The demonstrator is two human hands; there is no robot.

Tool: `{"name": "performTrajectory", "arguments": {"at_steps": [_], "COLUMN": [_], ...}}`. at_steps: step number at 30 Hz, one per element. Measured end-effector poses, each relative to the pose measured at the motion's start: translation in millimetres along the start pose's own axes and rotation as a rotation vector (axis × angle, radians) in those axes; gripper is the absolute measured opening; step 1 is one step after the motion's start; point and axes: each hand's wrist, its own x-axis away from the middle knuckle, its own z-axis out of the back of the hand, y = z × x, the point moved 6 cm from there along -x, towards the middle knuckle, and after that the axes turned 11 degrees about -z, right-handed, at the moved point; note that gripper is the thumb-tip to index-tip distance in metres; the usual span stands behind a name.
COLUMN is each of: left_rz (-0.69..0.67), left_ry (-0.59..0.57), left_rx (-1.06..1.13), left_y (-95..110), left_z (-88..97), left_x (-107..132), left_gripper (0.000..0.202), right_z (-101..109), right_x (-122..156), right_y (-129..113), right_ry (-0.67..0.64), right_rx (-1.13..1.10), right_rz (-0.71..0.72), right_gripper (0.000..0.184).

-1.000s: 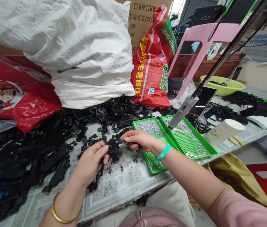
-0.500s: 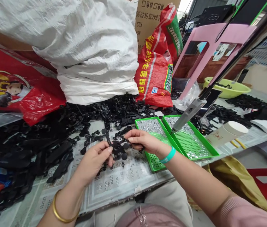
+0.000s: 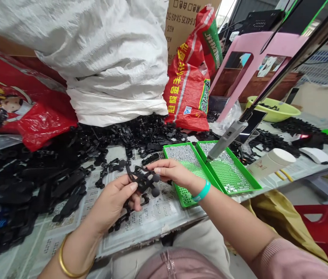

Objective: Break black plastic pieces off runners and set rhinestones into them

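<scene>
Between my hands, just above the table, is a black plastic part with rounded pads point(image 3: 145, 182). My left hand point(image 3: 121, 193) pinches its left side between thumb and fingers. From the right, my right hand point(image 3: 171, 170) has its thumb and fingertips closed at the part's upper edge, on a small dark piece whose shape I cannot make out. Loose black plastic pieces point(image 3: 110, 168) lie left of and behind the hands. Beside my right forearm, two green trays point(image 3: 228, 170) hold small shiny metal pieces, and a grey electric screwdriver point(image 3: 226, 141) hangs over them.
A large heap of black parts point(image 3: 117, 135) spreads behind and to the left. White sack point(image 3: 117, 69), red bag point(image 3: 189, 85) and pink stool point(image 3: 268, 42) stand at the back. A white cup point(image 3: 274, 161) lies right of the trays; a yellow bowl point(image 3: 274, 110) is farther back.
The view has shifted slightly. My right fingers have come in closer over the black part's upper edge. My left hand keeps its hold.
</scene>
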Motion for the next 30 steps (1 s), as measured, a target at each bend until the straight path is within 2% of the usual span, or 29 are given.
{"name": "performTrajectory", "arguments": {"at_steps": [5,8,10,15,18,22,23,25,26,27,29,30], "left_rz": [0.005,0.058,0.087,0.045,-0.034,0.018,0.013,-0.043,-0.074,-0.1,-0.138,-0.155], "left_ry": [0.117,0.275,0.34,0.384,0.428,0.478,0.53,0.671,0.733,0.782,0.84,0.858], "left_rx": [0.323,0.527,0.648,0.778,0.659,0.586,0.612,0.689,0.726,0.757,0.792,0.8], "left_y": [-7,-15,-20,-27,-29,-36,-36,-33,-31,-29,-26,-24], "left_z": [-12.2,-18.7,-26.0,-39.9,-32.3,-14.2,-7.4,7.3,13.6,18.9,26.4,29.0], "left_x": [4,11,14,15,15,14,12,9,7,4,-1,-3], "left_gripper": [0.017,0.018,0.018,0.017,0.015,0.011,0.008,0.004,0.008,0.012,0.017,0.019], "right_z": [-9,-11,-15,-34,-29,4,13,24,23,18,-1,-14], "right_x": [-4,0,3,7,6,-8,-10,-9,-5,-1,1,-1], "right_y": [16,15,14,26,27,2,-10,-41,-53,-59,-54,-43], "right_ry": [-0.056,0.073,0.129,0.069,0.173,0.403,0.488,0.69,0.794,0.84,0.743,0.605], "right_rx": [-0.147,-0.113,-0.113,-0.193,-0.104,0.057,0.136,0.402,0.538,0.652,0.784,0.803], "right_rz": [-0.029,0.025,0.054,-0.039,-0.061,0.001,0.063,0.291,0.406,0.481,0.507,0.471], "right_gripper": [0.04,0.039,0.035,0.029,0.026,0.03,0.033,0.037,0.042,0.047,0.044,0.039]}}
